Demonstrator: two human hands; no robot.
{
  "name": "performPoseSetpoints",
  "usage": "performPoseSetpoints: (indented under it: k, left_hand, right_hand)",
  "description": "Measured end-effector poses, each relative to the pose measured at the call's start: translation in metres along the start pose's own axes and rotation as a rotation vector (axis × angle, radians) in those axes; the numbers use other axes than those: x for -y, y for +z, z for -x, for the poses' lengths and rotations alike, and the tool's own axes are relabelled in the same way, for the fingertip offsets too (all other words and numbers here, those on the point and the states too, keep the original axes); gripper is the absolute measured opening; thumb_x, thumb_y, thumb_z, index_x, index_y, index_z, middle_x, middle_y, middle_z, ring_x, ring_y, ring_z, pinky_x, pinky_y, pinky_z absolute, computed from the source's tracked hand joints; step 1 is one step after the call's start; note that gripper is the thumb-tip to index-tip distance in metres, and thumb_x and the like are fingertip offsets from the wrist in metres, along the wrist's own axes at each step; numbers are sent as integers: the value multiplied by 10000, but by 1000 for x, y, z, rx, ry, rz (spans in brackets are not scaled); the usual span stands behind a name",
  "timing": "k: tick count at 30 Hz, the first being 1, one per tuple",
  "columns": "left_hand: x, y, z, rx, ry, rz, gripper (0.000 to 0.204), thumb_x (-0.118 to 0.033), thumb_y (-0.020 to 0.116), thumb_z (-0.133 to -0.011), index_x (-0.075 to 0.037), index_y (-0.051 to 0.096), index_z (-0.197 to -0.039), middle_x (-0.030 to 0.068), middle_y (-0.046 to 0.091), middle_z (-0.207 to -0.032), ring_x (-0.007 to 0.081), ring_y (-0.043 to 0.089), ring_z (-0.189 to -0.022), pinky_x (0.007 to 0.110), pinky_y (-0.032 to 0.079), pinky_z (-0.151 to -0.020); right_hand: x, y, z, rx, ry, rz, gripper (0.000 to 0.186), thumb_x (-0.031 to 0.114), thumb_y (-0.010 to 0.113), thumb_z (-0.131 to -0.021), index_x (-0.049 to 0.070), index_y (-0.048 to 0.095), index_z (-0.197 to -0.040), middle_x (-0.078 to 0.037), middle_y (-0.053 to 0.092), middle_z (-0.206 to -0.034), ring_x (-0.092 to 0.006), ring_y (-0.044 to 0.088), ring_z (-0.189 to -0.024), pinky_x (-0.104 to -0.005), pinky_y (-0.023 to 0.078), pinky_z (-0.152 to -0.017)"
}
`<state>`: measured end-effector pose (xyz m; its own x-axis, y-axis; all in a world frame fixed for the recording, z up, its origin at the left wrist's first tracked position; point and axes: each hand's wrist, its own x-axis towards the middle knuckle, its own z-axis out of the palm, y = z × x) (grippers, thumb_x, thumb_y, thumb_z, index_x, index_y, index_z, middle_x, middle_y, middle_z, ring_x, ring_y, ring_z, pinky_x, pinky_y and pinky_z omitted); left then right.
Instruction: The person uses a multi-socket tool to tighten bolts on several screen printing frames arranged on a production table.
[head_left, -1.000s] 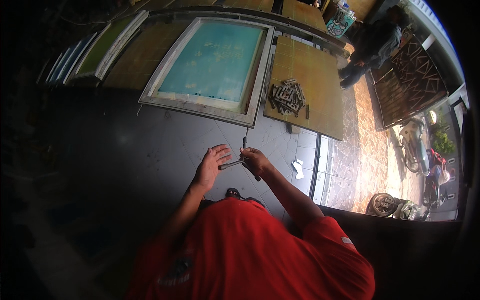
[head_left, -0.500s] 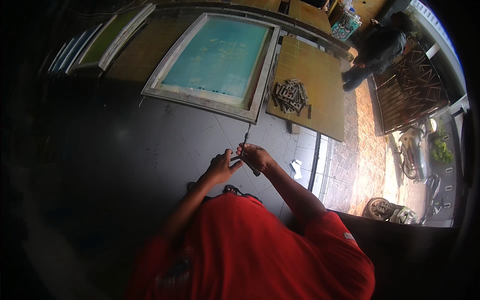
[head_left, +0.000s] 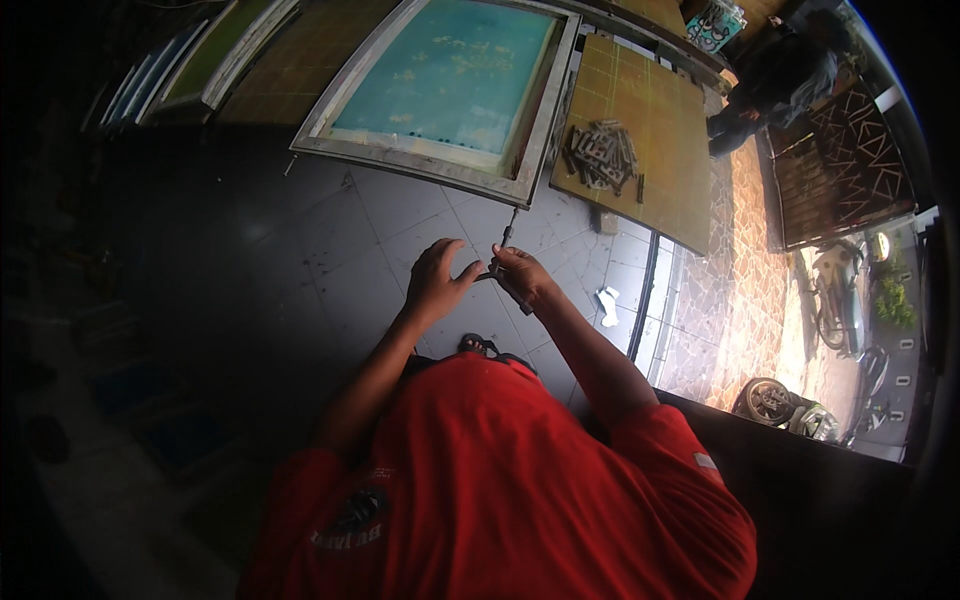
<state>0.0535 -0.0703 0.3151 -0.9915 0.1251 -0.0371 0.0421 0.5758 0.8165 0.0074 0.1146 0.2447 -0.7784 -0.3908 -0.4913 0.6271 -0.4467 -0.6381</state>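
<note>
My right hand (head_left: pixel 522 272) grips a dark three-armed socket wrench (head_left: pixel 525 305) at its middle. One arm of the wrench reaches up to a thin metal rod (head_left: pixel 514 217) below the near corner of a large silkscreen frame (head_left: pixel 420 177) with a turquoise mesh. Just left of the wrench, my left hand (head_left: pixel 435 277) is open, fingers curved and apart, close to its left arm; whether it touches it I cannot tell. Right of the frame, a yellow-brown board (head_left: pixel 650 90) carries a pile of grey metal pieces (head_left: pixel 600 155).
More frames (head_left: pixel 205 60) line the bench at left. A person in dark clothing (head_left: pixel 775 85) stands at upper right beside a patterned metal gate (head_left: pixel 845 165). Motorbikes (head_left: pixel 840 300) and a wheel (head_left: pixel 768 400) are at right. A white scrap (head_left: pixel 608 305) lies on the tiled floor.
Both hands and the wrench sit higher in the picture, with the view shifted. The wrench's arms have changed angle, and my left hand's fingers have shifted beside it.
</note>
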Motion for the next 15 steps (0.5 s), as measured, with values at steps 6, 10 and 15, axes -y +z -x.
performPoseSetpoints:
  k: [6,10,15]
  left_hand:
    - [2,54,3,407,-246,159,705,-657,350,-868,12,493,-1038,179,602,-874,285,599,-841,370,458,-751]
    - [18,64,-7,372,-403,725,615,-680,300,-869,-86,457,-856,-21,355,-574,110,352,-511,268,347,-544]
    - [18,68,-2,467,-679,1450,758,-861,239,-711,-128,409,-798,-37,285,-548,123,313,-514,278,355,-589]
  right_hand:
    - [5,-2,2,-87,1,112,332,319,676,-832,30,520,-880,-40,553,-733,-117,538,-622,-226,425,-513]
    - [13,13,6,-80,4,10,340,278,622,-872,-16,527,-1015,-64,567,-852,-139,559,-697,-236,454,-580]
    - [22,4,23,214,-47,-37,209,147,457,-949,4,515,-1089,-84,588,-1075,-172,576,-878,-299,467,-736]
